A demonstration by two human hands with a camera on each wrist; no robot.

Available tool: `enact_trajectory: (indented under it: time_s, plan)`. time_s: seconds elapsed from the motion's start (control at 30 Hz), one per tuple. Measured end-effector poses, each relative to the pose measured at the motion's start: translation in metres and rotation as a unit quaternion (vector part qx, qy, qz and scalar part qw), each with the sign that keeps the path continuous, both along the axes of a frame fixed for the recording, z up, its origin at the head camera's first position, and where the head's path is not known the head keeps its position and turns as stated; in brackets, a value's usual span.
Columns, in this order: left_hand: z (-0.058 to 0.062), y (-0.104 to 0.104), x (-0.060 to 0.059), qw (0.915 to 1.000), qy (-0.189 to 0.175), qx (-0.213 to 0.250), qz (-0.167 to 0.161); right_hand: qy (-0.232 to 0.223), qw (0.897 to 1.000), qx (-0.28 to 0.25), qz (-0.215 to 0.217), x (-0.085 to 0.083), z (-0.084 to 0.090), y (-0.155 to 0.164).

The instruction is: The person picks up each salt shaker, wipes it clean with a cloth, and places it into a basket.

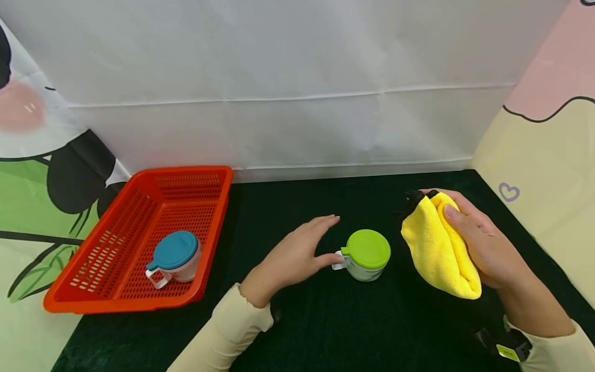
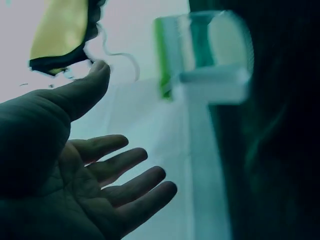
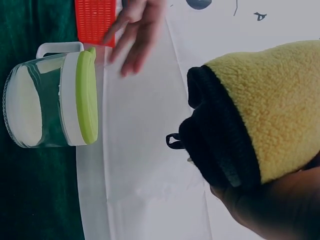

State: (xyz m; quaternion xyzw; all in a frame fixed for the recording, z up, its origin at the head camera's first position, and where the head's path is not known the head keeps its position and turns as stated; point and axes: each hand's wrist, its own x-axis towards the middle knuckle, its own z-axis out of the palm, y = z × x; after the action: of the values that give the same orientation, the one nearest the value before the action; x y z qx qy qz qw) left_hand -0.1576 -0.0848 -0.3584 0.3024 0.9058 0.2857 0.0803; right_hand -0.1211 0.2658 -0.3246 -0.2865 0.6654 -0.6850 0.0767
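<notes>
A folded yellow cloth [image 1: 434, 253] with black edging is gripped by my right hand [image 1: 492, 245], thumb on its near face, above the right of the table. In the right wrist view the cloth [image 3: 275, 100] shows fleecy fabric and a small black loop. To its left stands a clear glass seasoning jar [image 1: 367, 258] with a green lid and a white handle, upright. My left hand [image 1: 293, 253] is held beside that jar, fingers extended, the thumb tip overlapping the handle in the head view. The left wrist view shows its palm [image 2: 75, 195] holding nothing.
At the left sits a red plastic basket [image 1: 211, 258] with slotted walls. Inside it is a similar jar [image 1: 175, 250] with a blue lid, its handle towards me. A dark green cloth [image 1: 307, 330] covers the table, and a white sheet [image 1: 297, 129] hangs behind.
</notes>
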Motion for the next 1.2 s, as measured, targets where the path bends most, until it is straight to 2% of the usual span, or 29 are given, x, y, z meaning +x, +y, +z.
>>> enact_trajectory:
  time_s: [0.1, 0.17, 0.27, 0.4, 0.5, 0.6, 0.7, 0.83, 0.97, 1.03, 1.13, 1.2]
  plan:
    - [-0.019, 0.013, -0.008, 0.9989, -0.037, -0.014, -0.027, 0.001, 1.000, -0.002, -0.001, 0.000, 0.000, 0.000]
    - [-0.031, 0.019, -0.010, 0.9974, -0.060, -0.018, -0.034, 0.002, 1.000, -0.002, -0.002, -0.001, 0.000, -0.001]
    - [-0.043, 0.025, -0.014, 0.9954, -0.087, -0.001, -0.039, 0.003, 1.000, -0.004, -0.002, 0.000, 0.000, -0.001]
    - [-0.049, 0.026, -0.019, 0.9920, -0.112, 0.046, -0.036, 0.001, 1.000, -0.004, -0.012, 0.001, 0.001, -0.002]
    - [-0.048, 0.023, -0.023, 0.9908, -0.113, 0.070, -0.027, -0.001, 1.000, -0.005, -0.016, 0.001, 0.000, -0.001]
    - [-0.043, 0.019, -0.025, 0.9914, -0.101, 0.082, -0.012, -0.002, 1.000, -0.007, -0.014, 0.001, 0.000, -0.001]
    - [-0.037, 0.015, -0.026, 0.9922, -0.083, 0.093, 0.005, -0.003, 1.000, 0.000, -0.029, 0.002, 0.001, -0.001]
    - [-0.021, 0.010, -0.025, 0.9879, -0.073, 0.133, 0.032, 0.002, 0.998, 0.011, -0.056, 0.001, 0.004, -0.004]
    - [0.004, 0.008, -0.019, 0.9751, -0.061, 0.203, 0.064, 0.003, 0.996, 0.018, -0.087, -0.002, 0.011, -0.013]
    - [0.017, 0.009, -0.015, 0.9678, -0.045, 0.235, 0.078, 0.010, 0.993, 0.016, -0.119, -0.005, 0.014, -0.022]
    - [0.033, 0.013, -0.010, 0.9563, -0.014, 0.275, 0.099, 0.055, 0.982, 0.000, -0.183, -0.010, 0.018, -0.042]
    - [0.041, 0.017, -0.006, 0.9484, 0.005, 0.296, 0.114, 0.105, 0.968, -0.015, -0.229, -0.014, 0.019, -0.058]
